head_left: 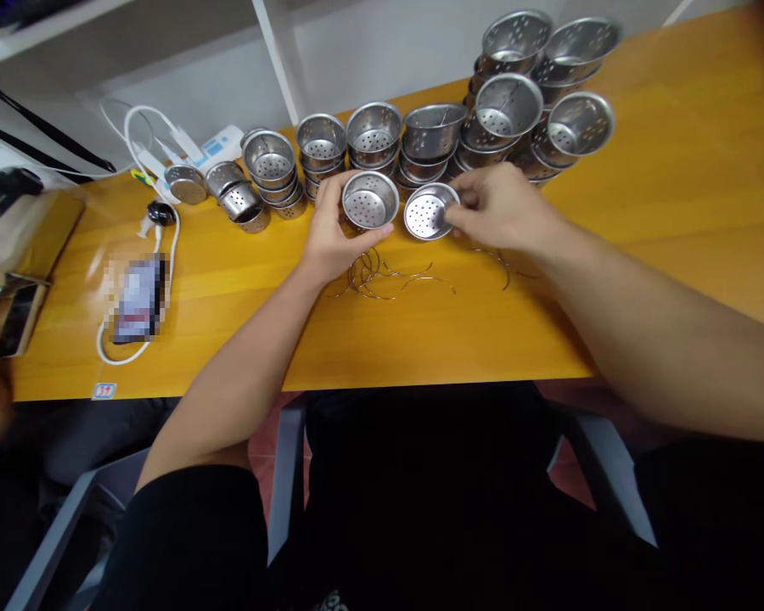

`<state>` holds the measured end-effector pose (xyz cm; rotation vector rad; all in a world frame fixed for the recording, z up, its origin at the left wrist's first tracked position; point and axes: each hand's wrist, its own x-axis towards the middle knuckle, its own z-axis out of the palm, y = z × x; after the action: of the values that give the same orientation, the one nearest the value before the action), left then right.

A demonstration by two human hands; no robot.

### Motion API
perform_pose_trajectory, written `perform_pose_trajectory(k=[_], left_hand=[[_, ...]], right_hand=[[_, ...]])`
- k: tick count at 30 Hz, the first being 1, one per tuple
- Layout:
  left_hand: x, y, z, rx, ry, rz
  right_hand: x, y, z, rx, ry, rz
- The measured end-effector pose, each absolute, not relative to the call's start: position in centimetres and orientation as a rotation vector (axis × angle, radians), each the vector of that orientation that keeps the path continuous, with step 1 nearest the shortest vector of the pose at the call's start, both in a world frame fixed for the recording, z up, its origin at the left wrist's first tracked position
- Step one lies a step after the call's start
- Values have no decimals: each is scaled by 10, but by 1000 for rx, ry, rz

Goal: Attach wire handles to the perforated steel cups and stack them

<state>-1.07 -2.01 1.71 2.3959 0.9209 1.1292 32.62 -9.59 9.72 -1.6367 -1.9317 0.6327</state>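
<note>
Sitting at the yellow wooden surface [675, 195], a person worked two perforated steel strainer cups above a loose tangle of thin wire handles [382, 276], the landmark nearest the body. Just beyond that tangle, the left hand [331, 233] had its fingers clamped around the upright cup [370, 199], holes showing in its base. To the right of it, the right hand [500, 208] had its fingers pinched on the rim of the tilted cup [428, 211], its mouth turned toward the camera. The two cups sat just beside each other, nearly touching. Doing this step well likely meant steadying each cup by the rim and keeping the rim holes in view, so a wire could be seated cleanly. Farther from the wires, rows of stacked cups [373, 136] lined the back edge, with a taller heap [535, 85] far right. A charging cable [133, 339] lay well left.
</note>
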Motion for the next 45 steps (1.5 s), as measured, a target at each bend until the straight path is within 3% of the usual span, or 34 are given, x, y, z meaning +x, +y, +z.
perform_pose_trajectory(k=[5,11,14,17,19,23,45], left_hand=[[-12,-9,5,2285,876,1231],[-17,12,-13,2266,742,1277],[-19,15,-14,2256,739,1283],[-20,15,-11,2232,779,1321],[-21,14,-9,2219,806,1344],[-21,13,-8,2216,810,1314],[-7,5,-13,2240,757,1175]], right_hand=[[330,-89,81,-1580,-1903,664],[325,-121,113,-1505,-1978,139],[302,-142,119,-1159,-2233,79],[274,-145,98,-696,-2571,116],[262,-139,79,-608,-2679,78],[261,-124,63,-647,-2711,96],[276,-127,72,-848,-2659,274]])
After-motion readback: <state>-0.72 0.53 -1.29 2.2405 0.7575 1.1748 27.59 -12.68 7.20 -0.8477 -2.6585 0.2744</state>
